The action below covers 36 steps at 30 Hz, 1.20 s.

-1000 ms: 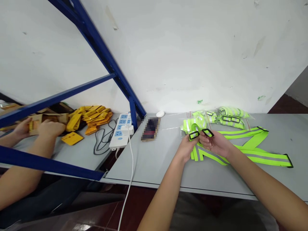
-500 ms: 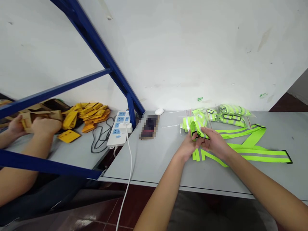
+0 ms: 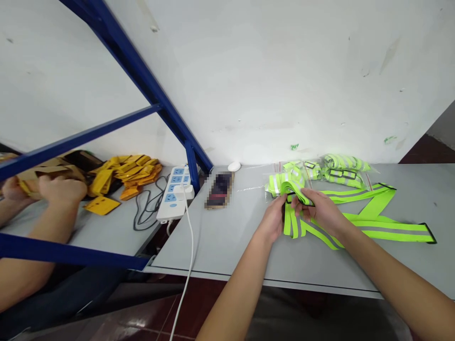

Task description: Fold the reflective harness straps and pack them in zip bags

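My left hand and my right hand hold a neon yellow-green reflective belt with grey stripes, pinching a folded loop of it between them. The belt's long straps run across the grey table to the right, ending in a black-edged tip. Behind my hands lie several clear plastic bags of folded reflective belts. The black buckles are mostly hidden by my fingers.
On the left, a co-worker's hands handle a cardboard piece by a heap of yellow packets. A white power strip with a cord, a pixelated phone and a blue metal shelf frame stand nearby.
My hands have moved slightly lower and apart, with the belt's loop now folded and its black buckles less visible. The view has shifted a little.
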Available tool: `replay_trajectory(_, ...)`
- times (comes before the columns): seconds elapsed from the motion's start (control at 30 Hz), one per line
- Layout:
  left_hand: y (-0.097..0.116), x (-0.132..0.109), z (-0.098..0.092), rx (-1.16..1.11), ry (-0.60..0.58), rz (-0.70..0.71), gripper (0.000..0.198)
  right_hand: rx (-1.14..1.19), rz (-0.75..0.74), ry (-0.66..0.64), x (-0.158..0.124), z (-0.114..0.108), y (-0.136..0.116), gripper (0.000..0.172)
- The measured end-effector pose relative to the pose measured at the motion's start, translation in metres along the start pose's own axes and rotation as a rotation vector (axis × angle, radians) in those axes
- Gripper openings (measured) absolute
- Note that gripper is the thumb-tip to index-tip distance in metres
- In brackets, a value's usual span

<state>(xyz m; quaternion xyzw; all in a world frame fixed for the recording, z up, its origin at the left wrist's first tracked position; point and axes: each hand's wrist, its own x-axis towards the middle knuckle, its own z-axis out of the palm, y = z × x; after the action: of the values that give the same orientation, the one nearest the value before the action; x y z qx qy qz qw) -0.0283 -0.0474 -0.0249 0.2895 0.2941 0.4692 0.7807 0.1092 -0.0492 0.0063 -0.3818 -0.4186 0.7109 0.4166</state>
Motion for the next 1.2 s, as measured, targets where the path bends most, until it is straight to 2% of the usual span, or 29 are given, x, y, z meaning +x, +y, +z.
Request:
replay_trajectory(0.1, -0.005, 0.001, 0.001, 0.062, 0.203, 0.072, 0.032, -0.175, 0.017, -0.011, -0.002, 0.004, 0.004, 0.032)
replay_trajectory(0.2, -0.003, -0.001, 0.004, 0.062, 0.307, 0.023, 0.034, -0.391, 0.023, -0.04, -0.006, 0.011, 0.009, 0.035)
replay_trajectory(0.3, 0.002, -0.005, 0.006, 0.012, 0.263, -0.035, 0.045, -0.544, 0.031, -0.048, -0.008, 0.016, 0.012, 0.033)
replay_trajectory(0.4, 0.004, -0.008, 0.006, -0.068, 0.182, -0.016, 0.053, -0.564, 0.019, -0.026, -0.008, 0.018, 0.015, 0.033)
replay_trajectory(0.47, 0.003, -0.01, 0.005, -0.072, 0.179, -0.001, 0.052, -0.556, 0.02, -0.033, -0.008, 0.018, 0.016, 0.036)
replay_trajectory(0.67, -0.006, -0.009, 0.005, 0.008, 0.271, 0.01, 0.055, -0.607, 0.068, -0.036, -0.007, 0.018, 0.019, 0.04)
replay_trajectory(0.93, -0.003, 0.003, -0.002, -0.04, 0.418, 0.15, 0.042, -0.708, -0.018, -0.058, -0.013, 0.012, 0.017, 0.039)
replay_trajectory(1.1, -0.006, 0.006, -0.004, 0.012, 0.508, 0.208, 0.049, -1.024, -0.025, -0.087, -0.015, 0.012, 0.02, 0.035)
replay_trajectory(1.2, -0.009, 0.005, -0.007, 0.093, 0.565, 0.275, 0.047, -1.259, 0.025, -0.139, -0.016, 0.015, 0.017, 0.04)
